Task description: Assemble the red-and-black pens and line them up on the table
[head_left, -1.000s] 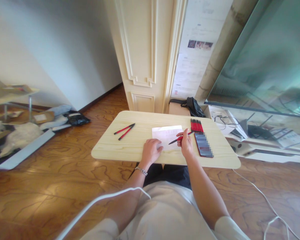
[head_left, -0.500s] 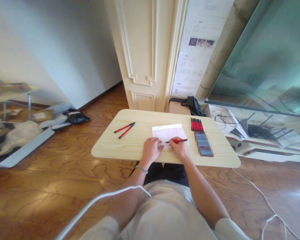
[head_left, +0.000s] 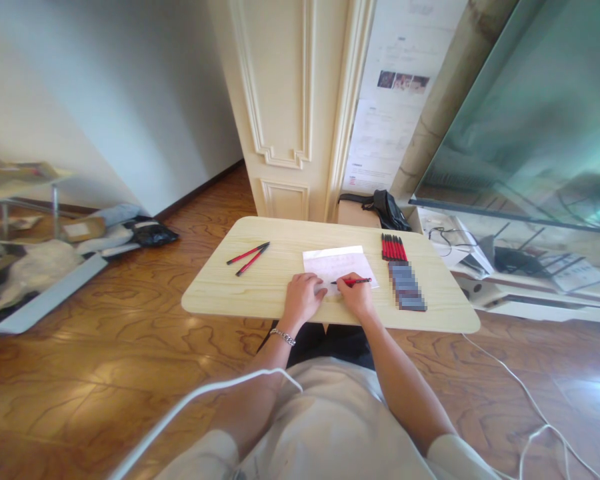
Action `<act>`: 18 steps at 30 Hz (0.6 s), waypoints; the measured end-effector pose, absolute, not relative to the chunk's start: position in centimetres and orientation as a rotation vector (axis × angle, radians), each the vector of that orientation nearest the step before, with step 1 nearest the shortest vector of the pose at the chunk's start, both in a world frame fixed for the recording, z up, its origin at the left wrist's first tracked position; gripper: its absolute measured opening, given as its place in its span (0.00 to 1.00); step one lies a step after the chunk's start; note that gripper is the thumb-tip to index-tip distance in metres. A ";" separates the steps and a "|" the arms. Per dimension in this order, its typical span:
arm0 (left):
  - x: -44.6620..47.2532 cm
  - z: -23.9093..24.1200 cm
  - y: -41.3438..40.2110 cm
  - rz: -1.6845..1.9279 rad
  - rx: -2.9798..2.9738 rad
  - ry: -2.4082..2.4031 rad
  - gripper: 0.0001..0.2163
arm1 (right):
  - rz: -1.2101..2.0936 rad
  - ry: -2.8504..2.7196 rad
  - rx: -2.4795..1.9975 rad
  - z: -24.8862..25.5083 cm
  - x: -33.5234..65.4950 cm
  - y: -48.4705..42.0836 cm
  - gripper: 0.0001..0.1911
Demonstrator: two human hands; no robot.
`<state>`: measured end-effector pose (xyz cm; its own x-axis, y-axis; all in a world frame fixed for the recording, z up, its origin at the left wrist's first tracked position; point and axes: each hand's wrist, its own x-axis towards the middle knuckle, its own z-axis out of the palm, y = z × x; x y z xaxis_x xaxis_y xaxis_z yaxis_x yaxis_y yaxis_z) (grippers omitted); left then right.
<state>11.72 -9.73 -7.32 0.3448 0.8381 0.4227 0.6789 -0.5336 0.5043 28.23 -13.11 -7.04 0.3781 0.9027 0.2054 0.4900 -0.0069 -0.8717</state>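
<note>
A red and black pen [head_left: 363, 281] is gripped between the fingers of my right hand [head_left: 356, 300], its dark tip pointing left, low over a white sheet of paper [head_left: 336, 261]. Whether the tip touches the paper I cannot tell. My left hand [head_left: 301, 300] rests on the sheet's lower left part, fingers apart and holding nothing. To the left lie two more pens, a red pen [head_left: 243, 256] and another [head_left: 253, 259], their upper ends close together. Several red pens [head_left: 393, 249] form a tidy row on the right, above a pixelated dark rectangular object [head_left: 408, 287].
The light wooden table [head_left: 220, 293] has rounded corners. Behind it, a black bag [head_left: 387, 208] sits on a box. A white cable [head_left: 520, 387] trails over the floor at right, and another cable [head_left: 195, 403] crosses my left arm. Packages [head_left: 85, 230] lie at far left.
The pen in my right hand has shifted slightly to the left and its rear end sits a little differently. My left hand stays on the paper.
</note>
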 end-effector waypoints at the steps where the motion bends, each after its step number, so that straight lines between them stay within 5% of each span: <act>1: 11.7 -7.3 -9.7 0.962 2.371 1.366 0.07 | 0.508 -1.244 -1.661 -7.1 28.3 -13.1 0.08; 12: 11.6 -7.1 -9.8 0.959 2.383 1.359 0.08 | 0.518 -1.199 -1.644 -7.2 28.4 -13.0 0.09; 18: 11.6 -7.1 -9.7 0.913 2.368 1.377 0.08 | 0.798 -0.818 -1.320 -6.8 29.5 -12.4 0.15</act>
<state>11.61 -9.74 -7.12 0.3557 0.8490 0.3907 0.6903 -0.5205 0.5026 29.55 -12.36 -6.77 0.4969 0.8660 0.0560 -0.0340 0.0839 -0.9959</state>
